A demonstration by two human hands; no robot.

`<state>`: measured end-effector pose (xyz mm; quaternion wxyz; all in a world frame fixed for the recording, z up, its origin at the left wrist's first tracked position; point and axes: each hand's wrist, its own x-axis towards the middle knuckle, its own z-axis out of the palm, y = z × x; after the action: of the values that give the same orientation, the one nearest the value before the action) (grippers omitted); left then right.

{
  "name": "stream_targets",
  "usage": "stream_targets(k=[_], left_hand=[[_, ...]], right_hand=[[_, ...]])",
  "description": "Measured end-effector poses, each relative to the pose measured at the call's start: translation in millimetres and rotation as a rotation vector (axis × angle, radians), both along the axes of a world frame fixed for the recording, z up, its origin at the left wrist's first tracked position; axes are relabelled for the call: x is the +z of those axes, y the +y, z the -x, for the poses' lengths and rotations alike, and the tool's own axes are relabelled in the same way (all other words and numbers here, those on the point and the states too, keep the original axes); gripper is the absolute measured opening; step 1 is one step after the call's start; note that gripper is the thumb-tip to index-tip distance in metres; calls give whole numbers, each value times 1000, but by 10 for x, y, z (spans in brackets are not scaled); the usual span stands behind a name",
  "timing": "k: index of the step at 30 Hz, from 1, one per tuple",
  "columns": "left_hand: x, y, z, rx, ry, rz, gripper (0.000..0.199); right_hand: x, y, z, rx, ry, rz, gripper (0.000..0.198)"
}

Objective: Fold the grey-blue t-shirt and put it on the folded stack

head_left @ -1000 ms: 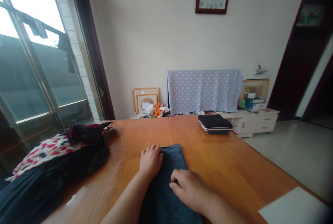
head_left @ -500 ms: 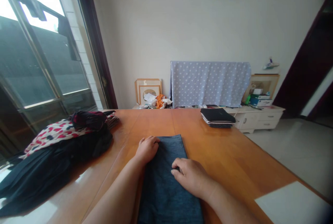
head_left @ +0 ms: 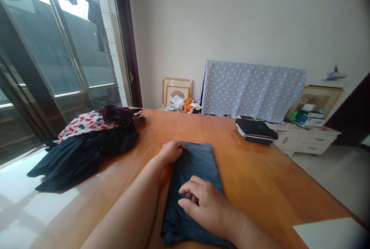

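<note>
A folded dark blue garment (head_left: 199, 164) lies lengthwise on the wooden table in front of me; its exact kind is not clear. At its far left corner, my left hand (head_left: 172, 151) has its fingers curled closed on the cloth edge. My right hand (head_left: 202, 202) is over the nearer half, thumb and index finger apart and the other fingers bent, with nothing between them. Part of the garment's near right side is hidden beneath that hand and forearm.
To the left, a loose heap of clothes (head_left: 112, 141) includes black cloth and a white piece with red spots. A folded stack (head_left: 256, 130) sits at the far right of the table (head_left: 260, 179). A white sheet (head_left: 329, 233) lies near the right edge.
The view has turned left and down. My right hand has moved toward me along the garment, its thumb and index finger spreading. The left hand stays at the far left corner.
</note>
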<state>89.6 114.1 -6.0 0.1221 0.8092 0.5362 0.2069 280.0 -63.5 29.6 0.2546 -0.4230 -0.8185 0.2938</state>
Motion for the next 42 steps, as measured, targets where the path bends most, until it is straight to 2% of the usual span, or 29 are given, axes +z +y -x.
stream_targets(k=[2, 5, 9, 12, 15, 17, 21, 28, 32, 35, 37, 40, 42], left_hand=[[-4, -4, 6, 2, -4, 0, 34], [-13, -6, 10, -1, -10, 0, 32], [-21, 5, 12, -6, -6, 0, 31], [-27, 21, 16, -10, -4, -1, 31], [-35, 32, 20, -11, -3, -3, 30], [-37, 33, 19, -7, 1, -3, 29], [-17, 9, 8, -4, 16, -9, 28], [83, -96, -48, -8, 66, -26, 27], [118, -152, -97, 4, 104, -44, 28], [135, -181, -130, 8, 136, -46, 28], [142, -191, -149, 12, 165, -43, 28], [136, -186, -179, 11, 188, -31, 28], [123, -175, -202, 15, 194, -35, 29]], right_hand=[[19, -53, 36, 58, -58, -1, 28], [-34, -88, 71, 114, -165, -106, 41], [-157, -72, 90, 142, -200, -208, 15], [-155, -52, 97, 129, -102, -158, 10], [-67, -57, 109, 116, 34, -76, 14], [-10, -71, 118, 145, 88, -69, 15], [-13, -83, 115, 240, 30, -124, 11], [-195, -50, 64, 323, -72, -187, 27], [-100, -88, 42, 356, -62, -156, 31], [46, -74, -38, 270, 79, -85, 30], [115, 4, -145, 98, 206, -17, 29], [110, 193, -353, -195, 344, 161, 38], [55, 309, -475, -292, 372, 276, 40]])
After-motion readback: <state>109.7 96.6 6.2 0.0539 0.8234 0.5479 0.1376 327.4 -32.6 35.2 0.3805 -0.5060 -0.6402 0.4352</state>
